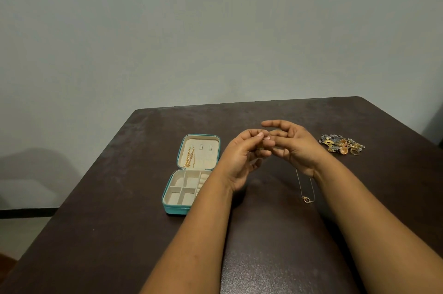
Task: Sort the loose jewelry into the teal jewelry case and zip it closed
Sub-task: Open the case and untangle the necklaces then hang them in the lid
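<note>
Teal jewelry case [170, 202]: open flat, well inside table [96, 197] edges, gold chain [189, 158] in lid. Beside it, left hand [239, 157] pinches small gold piece [261, 132], possibly a clasp; right hand [294, 147] fingers spread. Thin necklace [305, 188], loose jewelry pile [341, 144] beyond.

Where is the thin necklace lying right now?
In the head view, the thin necklace lies on the table under the right wrist, between the open case and jewelry pile.

One open teal case [190, 175], one loose necklace [305, 188], one jewelry heap [341, 144].

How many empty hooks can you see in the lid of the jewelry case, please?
2: one hook mid-lid, another hook to its right. A third may sit behind the gold chain hanging at the left.
</note>
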